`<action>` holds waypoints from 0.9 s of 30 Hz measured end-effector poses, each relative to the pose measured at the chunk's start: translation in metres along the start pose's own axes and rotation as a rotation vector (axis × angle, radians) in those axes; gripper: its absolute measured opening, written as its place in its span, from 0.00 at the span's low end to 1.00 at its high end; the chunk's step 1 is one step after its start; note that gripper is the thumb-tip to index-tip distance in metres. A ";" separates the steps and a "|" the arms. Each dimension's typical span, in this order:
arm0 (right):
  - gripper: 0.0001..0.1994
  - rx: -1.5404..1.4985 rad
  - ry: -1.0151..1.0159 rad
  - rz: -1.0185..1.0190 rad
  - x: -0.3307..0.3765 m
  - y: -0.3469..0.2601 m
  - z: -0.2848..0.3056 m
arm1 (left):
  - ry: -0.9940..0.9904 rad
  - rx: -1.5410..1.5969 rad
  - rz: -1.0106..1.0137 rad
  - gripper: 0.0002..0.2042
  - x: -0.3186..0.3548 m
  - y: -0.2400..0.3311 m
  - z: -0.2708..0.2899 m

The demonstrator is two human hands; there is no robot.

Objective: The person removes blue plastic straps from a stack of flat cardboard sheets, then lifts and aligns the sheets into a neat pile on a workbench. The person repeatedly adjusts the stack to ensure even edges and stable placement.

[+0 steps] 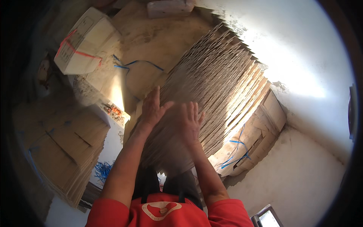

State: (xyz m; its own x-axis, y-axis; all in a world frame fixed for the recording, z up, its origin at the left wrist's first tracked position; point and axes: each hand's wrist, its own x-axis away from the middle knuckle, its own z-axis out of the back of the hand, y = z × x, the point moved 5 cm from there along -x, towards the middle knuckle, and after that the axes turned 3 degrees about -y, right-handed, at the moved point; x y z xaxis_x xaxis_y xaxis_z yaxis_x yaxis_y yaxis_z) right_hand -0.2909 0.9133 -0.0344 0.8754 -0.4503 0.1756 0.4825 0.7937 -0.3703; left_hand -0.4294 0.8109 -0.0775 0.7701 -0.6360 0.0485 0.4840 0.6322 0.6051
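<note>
Left hand (152,108) laid flat, fingers extended, palm down on the top of a tall stack of flattened cardboard sheets (215,75); nothing gripped. Right hand (190,121) just beside it, open, fingers spread, pressing on the same stack; nothing enclosed. Stack at centre frame, running toward upper right, edges fanned and sunlit on the right side. Below right of the stack: a bundle of cardboard tied with blue strap (236,151). Upper left: closed carton bound with red strap (81,43). Lower left: another pile of flat cardboard (64,151), with loose blue straps (102,170) at its right edge. White wall (302,56) at right.
</note>
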 end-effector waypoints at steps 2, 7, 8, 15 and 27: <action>0.29 0.059 -0.035 -0.025 0.000 -0.003 0.004 | -0.016 0.020 0.057 0.39 0.009 -0.008 0.011; 0.29 0.053 -0.144 -0.081 0.005 -0.017 0.011 | -0.019 0.084 0.125 0.37 0.027 -0.025 0.031; 0.29 0.051 -0.109 -0.058 0.009 -0.017 0.009 | -0.017 0.077 0.123 0.37 0.029 -0.023 0.032; 0.25 0.167 0.000 0.291 -0.052 -0.108 0.007 | -0.013 0.011 0.110 0.38 0.054 -0.047 0.031; 0.17 0.319 -0.320 0.377 -0.081 -0.095 -0.056 | 0.010 0.134 0.063 0.36 0.128 -0.044 0.103</action>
State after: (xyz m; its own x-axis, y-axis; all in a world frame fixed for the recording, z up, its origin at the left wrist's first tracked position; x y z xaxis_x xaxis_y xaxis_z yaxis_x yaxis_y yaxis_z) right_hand -0.4094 0.8514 -0.0647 0.9290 -0.0061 0.3701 0.0770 0.9812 -0.1770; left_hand -0.3948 0.6565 -0.0157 0.8015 -0.5923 0.0823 0.3756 0.6056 0.7016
